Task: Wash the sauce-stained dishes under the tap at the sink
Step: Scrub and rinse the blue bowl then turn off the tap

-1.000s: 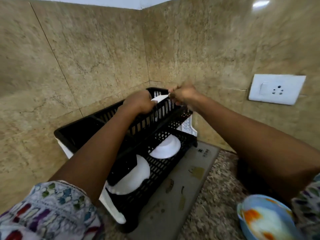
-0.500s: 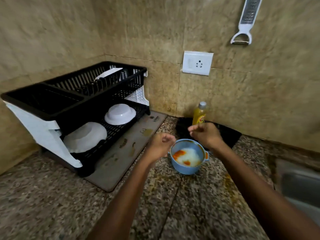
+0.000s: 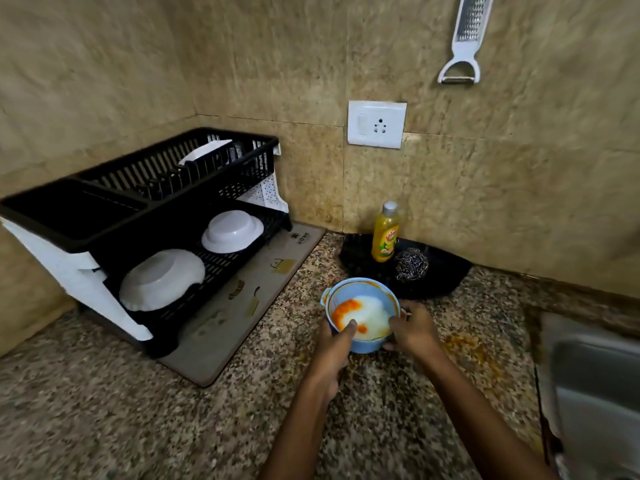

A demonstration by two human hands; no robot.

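Observation:
A blue bowl (image 3: pixel 360 296) with a white inside smeared with orange sauce sits on the granite counter. My left hand (image 3: pixel 334 351) grips its near left rim, thumb over the edge. My right hand (image 3: pixel 414 330) holds the right rim, fingers curled round it. The steel sink (image 3: pixel 595 386) lies at the right edge of the view; no tap is visible. A yellow dish-soap bottle (image 3: pixel 385 233) and a steel scrubber (image 3: pixel 411 265) stand on a black tray (image 3: pixel 446 275) behind the bowl.
A black two-tier dish rack (image 3: pixel 104 216) stands at the left on a grey mat (image 3: pixel 242 306). It holds a white plate (image 3: pixel 204 152) on top and two white bowls (image 3: pixel 161 280) below. Orange sauce stains (image 3: pixel 471 351) mark the counter. A socket (image 3: pixel 376 124) and a grater (image 3: pixel 464 39) are on the wall.
My hands left the white plate in the rack's top tier, came down to the counter and took hold of the blue bowl's rim on both sides. The view swung right.

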